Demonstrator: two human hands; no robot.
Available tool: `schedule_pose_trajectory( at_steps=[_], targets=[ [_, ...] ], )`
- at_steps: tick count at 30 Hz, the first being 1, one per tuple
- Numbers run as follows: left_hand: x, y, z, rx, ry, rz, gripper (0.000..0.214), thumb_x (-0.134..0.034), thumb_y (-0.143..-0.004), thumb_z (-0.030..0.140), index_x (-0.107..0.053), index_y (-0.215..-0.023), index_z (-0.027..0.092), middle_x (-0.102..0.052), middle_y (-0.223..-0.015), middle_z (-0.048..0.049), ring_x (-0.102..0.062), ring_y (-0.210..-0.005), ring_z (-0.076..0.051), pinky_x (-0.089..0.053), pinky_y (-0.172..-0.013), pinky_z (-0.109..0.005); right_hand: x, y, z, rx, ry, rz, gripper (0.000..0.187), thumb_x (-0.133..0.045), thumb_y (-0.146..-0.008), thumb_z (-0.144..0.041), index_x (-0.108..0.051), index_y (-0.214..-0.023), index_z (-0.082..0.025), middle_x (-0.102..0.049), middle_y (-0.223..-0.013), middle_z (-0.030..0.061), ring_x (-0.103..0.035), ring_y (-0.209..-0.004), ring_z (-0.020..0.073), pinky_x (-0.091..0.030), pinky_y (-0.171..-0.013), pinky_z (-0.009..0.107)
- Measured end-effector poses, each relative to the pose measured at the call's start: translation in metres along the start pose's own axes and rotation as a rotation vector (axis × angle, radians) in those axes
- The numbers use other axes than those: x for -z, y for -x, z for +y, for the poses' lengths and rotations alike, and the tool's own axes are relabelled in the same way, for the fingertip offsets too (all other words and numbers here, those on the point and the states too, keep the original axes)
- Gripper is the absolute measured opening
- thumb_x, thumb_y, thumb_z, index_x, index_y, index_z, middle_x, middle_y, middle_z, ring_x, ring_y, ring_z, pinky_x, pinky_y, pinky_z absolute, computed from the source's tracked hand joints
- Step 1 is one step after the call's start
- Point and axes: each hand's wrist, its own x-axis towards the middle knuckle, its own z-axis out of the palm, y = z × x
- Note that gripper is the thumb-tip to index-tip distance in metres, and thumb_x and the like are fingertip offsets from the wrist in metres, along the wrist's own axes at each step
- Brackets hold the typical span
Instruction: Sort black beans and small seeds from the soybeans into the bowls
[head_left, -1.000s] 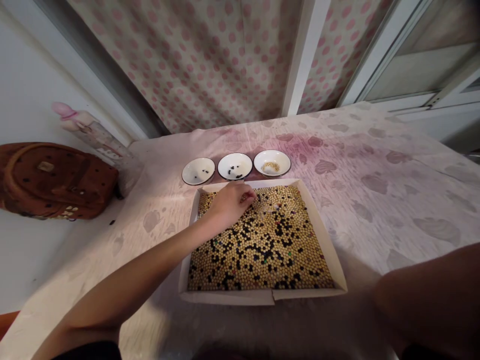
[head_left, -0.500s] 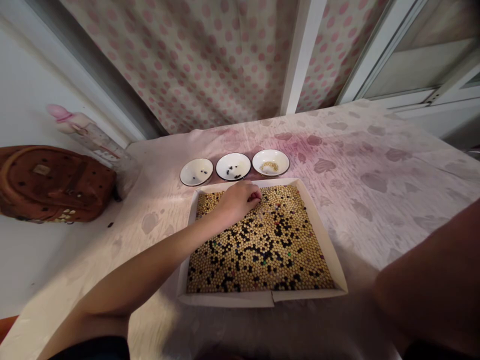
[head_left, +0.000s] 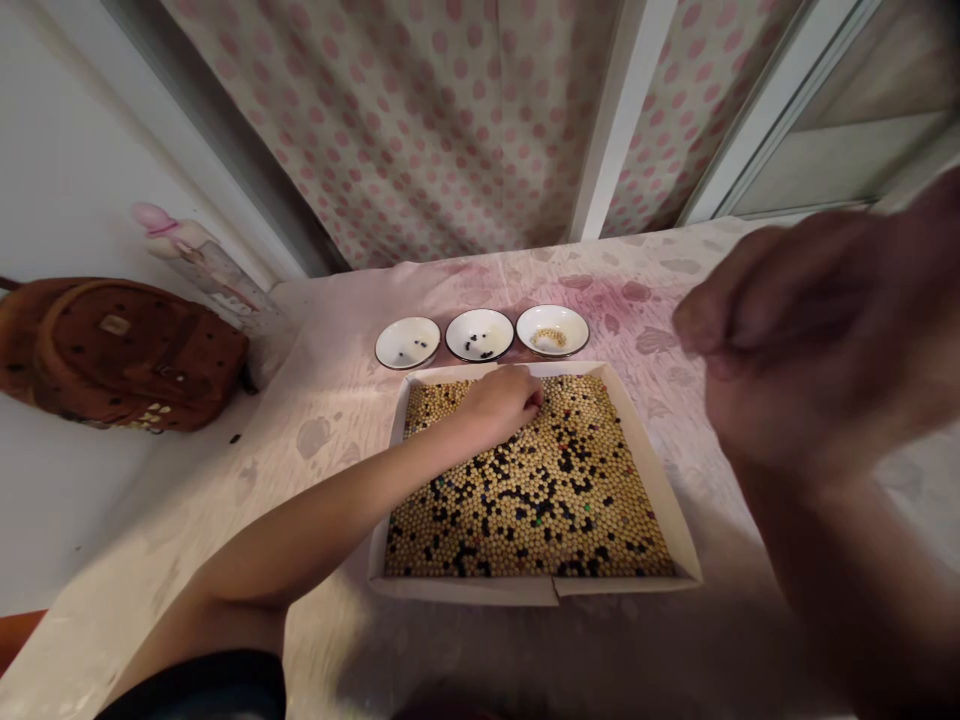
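A shallow white cardboard tray (head_left: 679,520) holds a layer of mixed yellow and black beans (head_left: 540,500). My left hand (head_left: 504,400) rests on the beans at the tray's far edge, fingers curled in a pinch; what they hold is too small to see. My right hand (head_left: 810,350) is raised close to the camera at the right, dark and blurred, fingers curled together. Behind the tray stand three small white bowls: the left bowl (head_left: 407,343) and the middle bowl (head_left: 480,334) with a few black beans, the right bowl (head_left: 553,330) with yellow beans.
A leaf-patterned cloth (head_left: 750,270) covers the table. A brown backpack (head_left: 120,350) lies at the left beside a clear bottle with a pink cap (head_left: 202,265). A polka-dot curtain (head_left: 450,130) and a white frame (head_left: 622,110) stand behind the table.
My right arm has risen from the lower right to in front of the camera. My left hand has crept slightly right along the tray's far edge.
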Motion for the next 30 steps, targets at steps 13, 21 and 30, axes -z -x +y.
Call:
schedule_pose_trajectory(
  at_steps=[13,21,30],
  targets=[
    [0.001,-0.006,0.005,-0.024,-0.004,-0.029,0.019,-0.057,-0.08,0.013,-0.075,-0.086,0.017,-0.074,-0.09,-0.0083,-0.064,-0.082,-0.021,-0.049,-0.078,-0.037,0.003,0.051,0.063,-0.346,0.17,-0.123,0.059,-0.044,-0.105,-0.057,-0.051,-0.058,-0.022,-0.047,-0.051,-0.0017,-0.042,-0.048,0.0108,-0.031,-0.05,0.03],
    [-0.002,-0.008,0.009,0.01,-0.118,-0.05,0.014,-0.061,-0.079,0.018,-0.074,-0.085,0.016,-0.073,-0.091,-0.0118,-0.065,-0.084,-0.025,-0.05,-0.076,-0.038,0.01,0.059,0.083,-0.377,0.225,-0.12,0.06,-0.047,-0.101,-0.062,-0.049,-0.056,-0.022,-0.051,-0.052,-0.0011,-0.042,-0.047,0.0101,-0.031,-0.048,0.028],
    [0.026,0.004,-0.005,0.078,0.014,0.138,0.01,-0.062,-0.079,0.016,-0.07,-0.084,0.019,-0.073,-0.082,-0.005,-0.065,-0.073,-0.018,-0.048,-0.07,-0.033,0.011,0.058,0.088,-0.403,0.217,-0.106,0.059,-0.047,-0.101,-0.063,-0.05,-0.058,-0.022,-0.052,-0.052,-0.0012,-0.041,-0.046,0.0093,-0.029,-0.046,0.028]
  ],
)
